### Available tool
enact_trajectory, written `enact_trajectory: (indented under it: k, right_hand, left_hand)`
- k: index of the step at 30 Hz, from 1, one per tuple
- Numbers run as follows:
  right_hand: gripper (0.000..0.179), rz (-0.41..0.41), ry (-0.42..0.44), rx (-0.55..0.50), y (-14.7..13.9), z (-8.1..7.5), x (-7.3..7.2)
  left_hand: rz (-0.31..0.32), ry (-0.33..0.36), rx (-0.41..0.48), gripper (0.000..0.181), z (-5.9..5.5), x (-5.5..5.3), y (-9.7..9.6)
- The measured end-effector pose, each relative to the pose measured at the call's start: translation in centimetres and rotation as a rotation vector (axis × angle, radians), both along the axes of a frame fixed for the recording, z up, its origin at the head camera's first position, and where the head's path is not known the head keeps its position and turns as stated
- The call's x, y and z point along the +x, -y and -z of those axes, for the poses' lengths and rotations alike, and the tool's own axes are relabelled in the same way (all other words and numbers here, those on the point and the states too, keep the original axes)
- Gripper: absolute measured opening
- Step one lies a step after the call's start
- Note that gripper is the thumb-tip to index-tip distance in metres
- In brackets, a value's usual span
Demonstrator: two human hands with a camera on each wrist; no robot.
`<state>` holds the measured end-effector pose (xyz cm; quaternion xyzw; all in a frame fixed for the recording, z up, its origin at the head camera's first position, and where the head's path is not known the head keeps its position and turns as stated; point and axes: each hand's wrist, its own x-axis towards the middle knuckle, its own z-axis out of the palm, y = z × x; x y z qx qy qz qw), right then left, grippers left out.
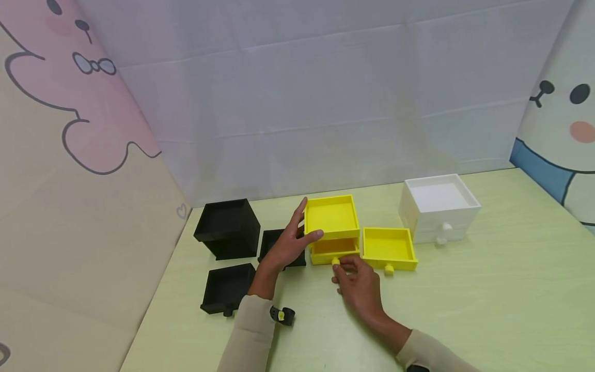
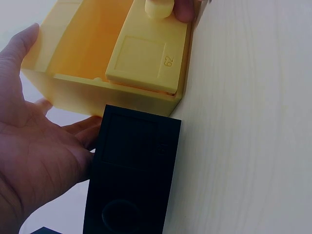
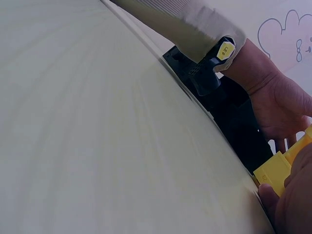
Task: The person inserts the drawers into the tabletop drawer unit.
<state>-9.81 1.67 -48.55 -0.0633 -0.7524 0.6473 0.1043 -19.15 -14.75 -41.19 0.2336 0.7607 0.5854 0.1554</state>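
A yellow drawer cabinet [image 1: 332, 216] stands mid-table, its upper slot without a drawer. Its lower yellow drawer [image 2: 141, 53], marked 62, sticks out a little at the front. My right hand [image 1: 360, 289] pinches that drawer's round knob [image 1: 335, 261] between thumb and fingers. At the cabinet's left side my left hand [image 1: 288, 245] rests with its fingers extended, the thumb across the front upper corner. Another yellow drawer [image 1: 389, 244] lies on the table right of the cabinet. Beside my left hand sits a black drawer [image 2: 131, 165], partly hidden by it in the head view.
A black cabinet [image 1: 229, 227] stands at the back left, with another black drawer [image 1: 228, 289] in front of it. At the back right is a white cabinet [image 1: 439, 209] with knobs. A pale curtain [image 1: 307, 103] hangs behind the table [image 1: 492, 299].
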Motion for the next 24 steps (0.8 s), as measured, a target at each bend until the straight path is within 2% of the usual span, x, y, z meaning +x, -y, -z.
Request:
enact_trajectory:
  k: [8, 15, 24]
  right_hand:
    - [0.023, -0.011, -0.057, 0.004, -0.01, 0.13, 0.00]
    - [0.026, -0.018, -0.052, -0.009, 0.02, 0.23, 0.01]
    - [0.028, -0.016, -0.095, 0.021, 0.08, 0.09, 0.05]
  left_hand:
    - [0.012, -0.001, 0.014, 0.079, 0.25, -0.16, 0.13]
    - [0.010, 0.001, 0.007, 0.079, 0.21, -0.15, 0.15]
    - [0.019, 0.003, 0.013, 0.079, 0.08, -0.14, 0.15]
